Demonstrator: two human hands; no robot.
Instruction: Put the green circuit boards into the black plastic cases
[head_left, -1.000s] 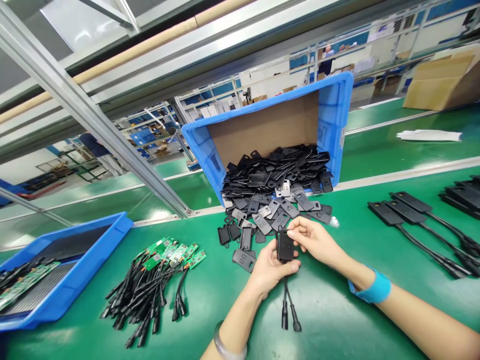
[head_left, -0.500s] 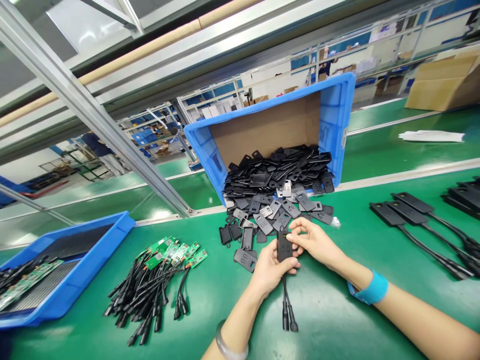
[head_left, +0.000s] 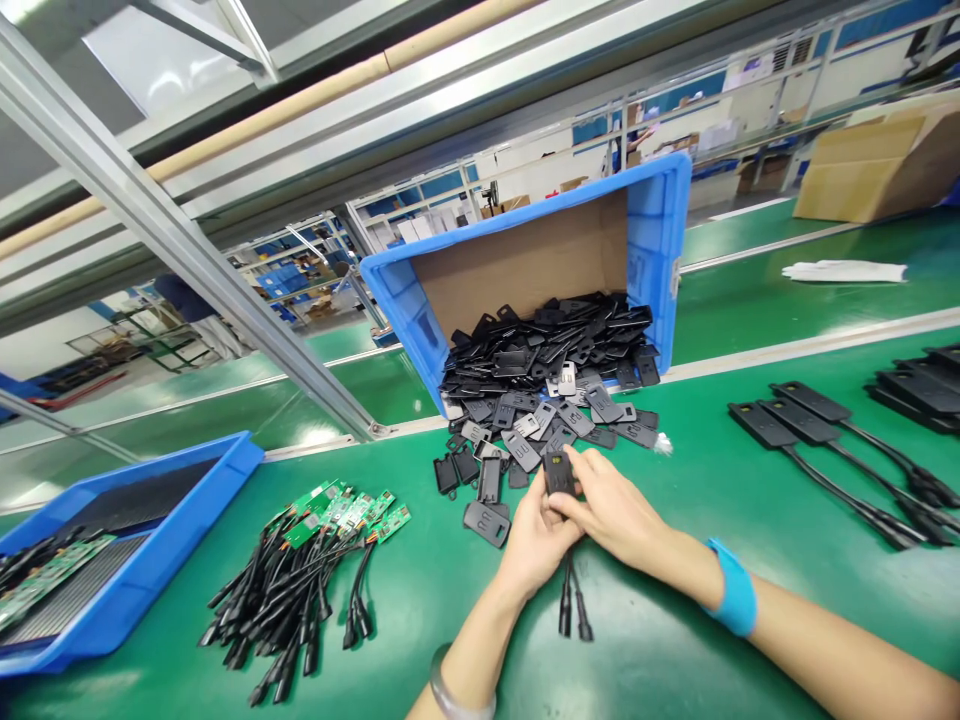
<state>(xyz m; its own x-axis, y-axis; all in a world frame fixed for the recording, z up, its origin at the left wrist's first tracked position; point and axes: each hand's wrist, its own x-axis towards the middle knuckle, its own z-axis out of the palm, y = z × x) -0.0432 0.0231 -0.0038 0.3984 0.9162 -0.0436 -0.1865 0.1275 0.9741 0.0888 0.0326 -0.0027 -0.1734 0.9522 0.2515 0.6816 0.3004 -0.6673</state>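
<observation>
A small black plastic case (head_left: 558,474) with a yellowish patch near its top is gripped between both hands. Two black cables (head_left: 574,600) with connector ends hang below it over the green bench. My left hand (head_left: 534,540) wraps the case from the left and beneath. Fingers and thumb of my right hand (head_left: 604,505) press on its right side and lower face, partly covering it. Just beyond the hands, loose black covers and case halves (head_left: 525,450) spill from a tipped blue crate (head_left: 679,230).
Green circuit boards (head_left: 349,510) with black cables lie in a heap at left, beside a blue tray (head_left: 180,535) holding more boards. Cased units with cables (head_left: 806,420) are laid out at right. A white glove (head_left: 844,271) and a cardboard box (head_left: 862,165) sit farther back.
My right hand has moved from the case's upper part to wrap its right side and lower face. The case tilts more and its cables have risen slightly.
</observation>
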